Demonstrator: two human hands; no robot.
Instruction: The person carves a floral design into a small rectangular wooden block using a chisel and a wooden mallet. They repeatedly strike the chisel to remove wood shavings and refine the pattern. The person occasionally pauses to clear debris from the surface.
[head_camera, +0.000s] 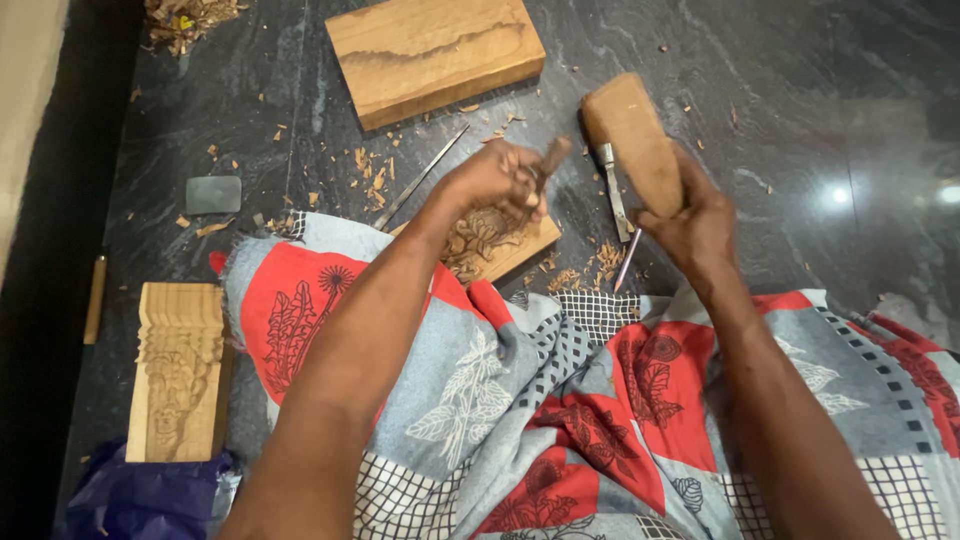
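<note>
My left hand (497, 182) is closed around a chisel (549, 158) with a wooden handle, its tip down on a small carved wood panel (500, 245) that rests at the edge of the patterned cloth. My right hand (697, 222) grips a chunky wooden mallet (633, 140), raised just right of the chisel handle. The panel's carving shows leafy relief, partly hidden under my left hand.
A plain wood block (435, 55) lies at the top. A carved wooden piece (180, 370) lies at the left beside blue plastic (150, 495). Loose metal chisels (615, 200) and wood chips (585, 270) lie on the dark stone floor. A small grey sharpening stone (213, 194) sits at the left.
</note>
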